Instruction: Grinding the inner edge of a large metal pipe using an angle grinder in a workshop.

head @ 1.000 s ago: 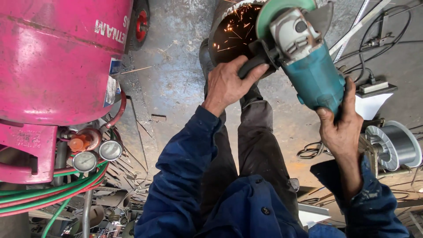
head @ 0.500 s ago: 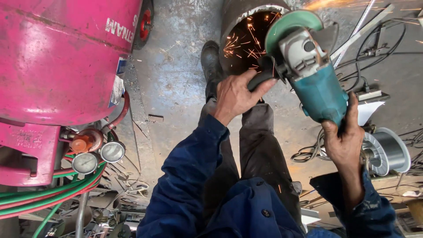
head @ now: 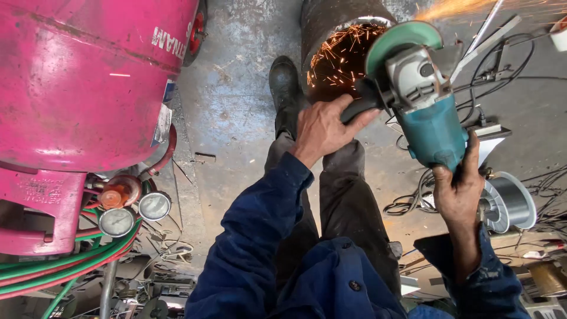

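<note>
A teal angle grinder [head: 428, 112] with a green disc guard runs against the rim of a dark steel pipe [head: 336, 35], and orange sparks fly inside the pipe and off to the upper right. My left hand [head: 323, 127] grips the grinder's black side handle. My right hand [head: 458, 189] holds the rear of the teal body from below. Both arms are in dark blue sleeves, and my black boot [head: 284, 88] stands beside the pipe.
A large pink gas cylinder [head: 88, 77] fills the left, with two round gauges [head: 136, 212] and green and red hoses [head: 65, 266] below it. A wire spool [head: 511, 201] and tangled black cables [head: 413, 201] lie on the concrete floor at right.
The view has shifted so the pipe and grinder sit lower in the frame. The spray of sparks has grown, now streaming to the upper right. Both hands keep their grip.
</note>
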